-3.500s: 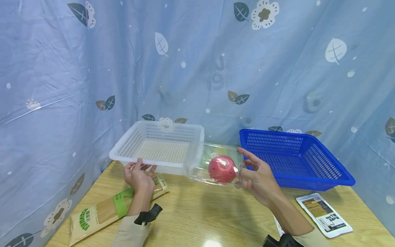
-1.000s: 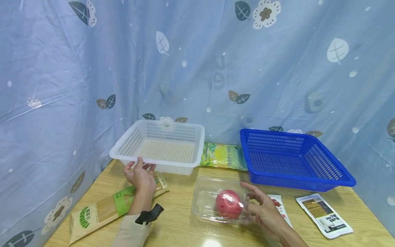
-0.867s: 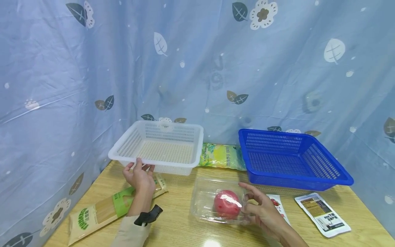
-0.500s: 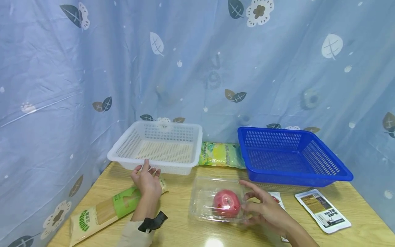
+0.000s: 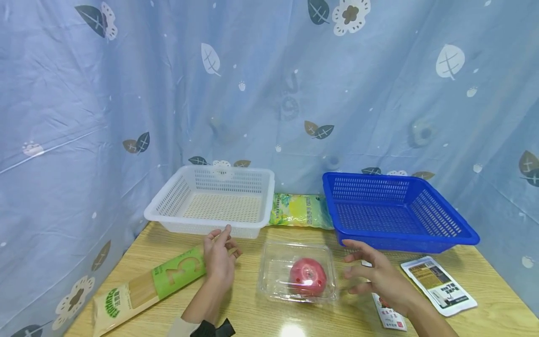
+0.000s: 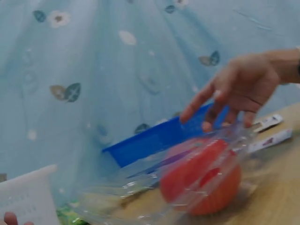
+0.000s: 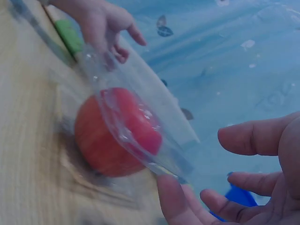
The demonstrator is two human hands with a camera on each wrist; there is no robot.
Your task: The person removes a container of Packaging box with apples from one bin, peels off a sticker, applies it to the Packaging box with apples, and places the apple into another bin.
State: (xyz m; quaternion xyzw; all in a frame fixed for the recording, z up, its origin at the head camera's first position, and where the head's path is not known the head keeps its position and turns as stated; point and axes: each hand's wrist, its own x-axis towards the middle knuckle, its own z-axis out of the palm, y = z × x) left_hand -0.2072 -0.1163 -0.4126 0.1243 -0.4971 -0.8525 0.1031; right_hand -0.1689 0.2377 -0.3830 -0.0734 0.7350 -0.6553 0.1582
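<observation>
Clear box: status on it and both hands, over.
Left hand empty, left of box. Right hand empty, just off box's right side. Box on table, red fruit inside. Nothing seen between hands and box.

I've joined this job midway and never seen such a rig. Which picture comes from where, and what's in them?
No robot here: these are a person's bare hands, the left hand and the right hand. The wide picture comes from a head-worn camera; the two blurrier ones from cameras on each wrist. On the wooden table are a white basket, a blue basket, a yellow-green packet between them, a long beige-and-green package, a white pouch, a small printed packet and a clear box with a round red item inside. Neither hand appears to hold anything; the right is beside the box, fingers apart.
</observation>
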